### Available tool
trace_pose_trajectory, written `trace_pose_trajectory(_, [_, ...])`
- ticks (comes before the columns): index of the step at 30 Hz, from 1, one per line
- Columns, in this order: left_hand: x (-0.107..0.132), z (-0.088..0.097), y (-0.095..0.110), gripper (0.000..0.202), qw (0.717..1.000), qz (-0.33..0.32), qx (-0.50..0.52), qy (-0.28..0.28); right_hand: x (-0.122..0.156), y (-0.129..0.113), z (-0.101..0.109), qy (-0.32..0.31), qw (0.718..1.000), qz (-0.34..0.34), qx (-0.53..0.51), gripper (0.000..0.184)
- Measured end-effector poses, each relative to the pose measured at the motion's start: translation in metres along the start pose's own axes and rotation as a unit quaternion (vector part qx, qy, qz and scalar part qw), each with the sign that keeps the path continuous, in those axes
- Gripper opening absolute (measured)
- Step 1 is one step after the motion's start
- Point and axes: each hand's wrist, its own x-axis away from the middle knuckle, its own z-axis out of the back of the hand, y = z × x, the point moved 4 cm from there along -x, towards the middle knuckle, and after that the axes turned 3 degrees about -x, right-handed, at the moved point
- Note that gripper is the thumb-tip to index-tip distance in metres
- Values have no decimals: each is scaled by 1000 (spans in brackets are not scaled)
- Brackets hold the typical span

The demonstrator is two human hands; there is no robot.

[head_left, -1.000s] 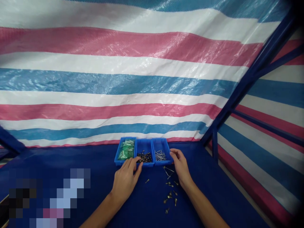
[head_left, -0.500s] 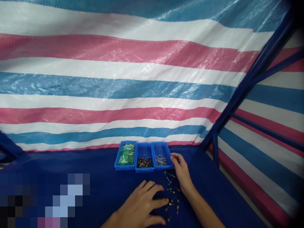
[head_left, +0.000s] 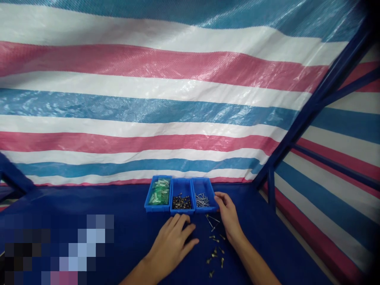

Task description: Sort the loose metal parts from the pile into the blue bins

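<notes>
Head: left hand (head_left: 170,247), right hand (head_left: 228,215), blue bins (head_left: 182,208)

view from my head, looking forward and down. ahead of me, a creased woven tarpaulin (head_left: 142,99) in pink, white and blue bands forms the back wall, its surface glossy under soft, even light. to my right, a second striped tarpaulin (head_left: 335,166) forms the side wall behind a dark blue metal frame (head_left: 308,107) of diagonal and upright bars. below lies a dark blue bench (head_left: 124,200), partly hidden at lower left by a pixelated patch (head_left: 59,249).
</notes>
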Motion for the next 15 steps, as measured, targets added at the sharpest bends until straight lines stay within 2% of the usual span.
trace_pose_trajectory(4, [3,-10,-9,44,999,26,-27,-19,0,2,0,2,1000,1,-1,43])
trace_pose_trajectory(10, [1,-9,-2,24,994,-5,62,-95,-2,4,1,3,1000,9,1,44])
trace_pose_trajectory(15, [1,-4,3,24,988,-17,105,-117,-4,6,1,6,1000,18,1,43])
